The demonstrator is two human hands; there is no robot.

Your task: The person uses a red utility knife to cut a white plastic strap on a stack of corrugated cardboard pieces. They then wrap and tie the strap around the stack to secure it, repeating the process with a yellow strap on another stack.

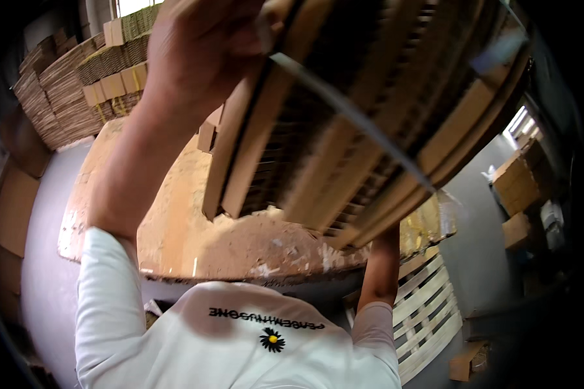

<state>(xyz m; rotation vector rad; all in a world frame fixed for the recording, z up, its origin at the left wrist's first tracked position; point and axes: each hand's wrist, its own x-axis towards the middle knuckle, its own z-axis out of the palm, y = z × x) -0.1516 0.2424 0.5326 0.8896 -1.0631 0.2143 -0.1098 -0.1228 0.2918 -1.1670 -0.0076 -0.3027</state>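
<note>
"Head view first: what is nearest?"

"A white shirt (220, 350) with a small dark flower (272, 340) on it; bare arms stretch up from both sleeves."

"How do the hands stand?"

"Left hand (211, 42): blurred, high up, at the upper left edge of a bundle of cardboard (370, 84). I cannot tell whether its fingers are closed on it. The right forearm (379, 269) runs up behind the bundle's lower end; that hand is hidden, so I cannot tell its state."

"So where is the bundle?"

"Right of the left hand and in front of the right forearm, tilted, with a pale strap (353, 111) slanting across its layers. Whether it touches the surface (240, 245) beyond, I cannot tell."

"And farther off?"

"Pale slats (428, 311) low on the right, grey floor (52, 207) at both sides, cardboard boxes (516, 181) to the right, and tall stacks of flat cardboard (55, 97) at the back left."
</note>
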